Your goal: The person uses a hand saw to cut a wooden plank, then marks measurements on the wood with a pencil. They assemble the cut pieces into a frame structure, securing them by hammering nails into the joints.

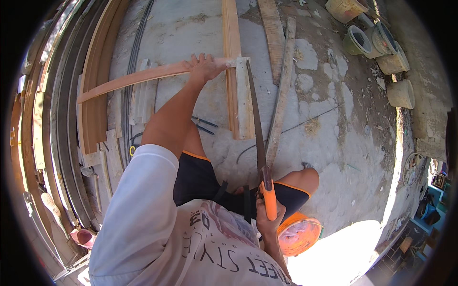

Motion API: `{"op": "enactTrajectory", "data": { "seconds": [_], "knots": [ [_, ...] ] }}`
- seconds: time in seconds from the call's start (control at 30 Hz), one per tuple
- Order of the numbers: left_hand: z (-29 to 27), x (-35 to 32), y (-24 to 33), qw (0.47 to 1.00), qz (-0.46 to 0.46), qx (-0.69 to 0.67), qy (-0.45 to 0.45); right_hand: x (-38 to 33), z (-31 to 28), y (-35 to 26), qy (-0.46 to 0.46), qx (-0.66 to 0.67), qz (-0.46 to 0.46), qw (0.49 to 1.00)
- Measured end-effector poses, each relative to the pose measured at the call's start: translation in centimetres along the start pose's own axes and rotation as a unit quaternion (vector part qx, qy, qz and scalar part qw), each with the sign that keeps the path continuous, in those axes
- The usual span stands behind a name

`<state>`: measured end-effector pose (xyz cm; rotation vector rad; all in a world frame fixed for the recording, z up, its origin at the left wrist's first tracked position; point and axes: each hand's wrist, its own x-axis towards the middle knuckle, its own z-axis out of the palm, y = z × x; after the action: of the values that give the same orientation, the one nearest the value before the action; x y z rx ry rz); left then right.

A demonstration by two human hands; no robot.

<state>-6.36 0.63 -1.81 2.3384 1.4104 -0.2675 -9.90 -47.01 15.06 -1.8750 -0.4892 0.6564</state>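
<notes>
My right hand point(268, 217) is closed round the orange handle of a handsaw point(258, 126). Its long blade points away from me, the tip beside the right end of a thin wooden strip point(138, 78). Across that strip, near its right end, lies my left hand point(204, 67) with fingers spread, pressing from above. Under the strip's end are a long wooden beam point(232, 38) and a short pale block point(244, 102). Whether the teeth touch the wood I cannot tell.
Long planks point(102, 71) and dark beams line the left side. Pliers point(205, 126) lie on the concrete before me. Two weathered boards point(281, 90) are right of the saw. An orange bucket point(299, 236) stands by my right leg; several buckets point(358, 40) stand far right.
</notes>
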Motion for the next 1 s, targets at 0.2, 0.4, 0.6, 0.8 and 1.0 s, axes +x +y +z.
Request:
{"op": "enactTrajectory", "data": {
  "seconds": [0.2,0.4,0.6,0.8,1.0],
  "knots": [
    [-0.5,-0.7,1.6,1.000,-0.006,-0.007,-0.016,17.1,6.0,-0.7,-0.016,0.075,0.042,0.996],
    [-0.2,0.4,-0.5,0.999,-0.013,0.007,-0.033,3.2,2.6,1.0,0.013,0.043,0.000,0.999],
    [-1.4,-0.6,0.1,0.998,-0.033,-0.002,-0.046,9.0,3.6,0.8,-0.034,0.053,0.040,0.997],
    [-0.5,-0.4,-0.2,0.998,-0.014,-0.014,-0.052,14.2,5.7,-0.9,-0.034,0.062,0.067,0.995],
    [-0.6,-0.9,0.2,1.000,-0.015,-0.005,-0.010,0.2,0.0,0.3,-0.020,-0.003,0.004,1.000]
  ]
}}
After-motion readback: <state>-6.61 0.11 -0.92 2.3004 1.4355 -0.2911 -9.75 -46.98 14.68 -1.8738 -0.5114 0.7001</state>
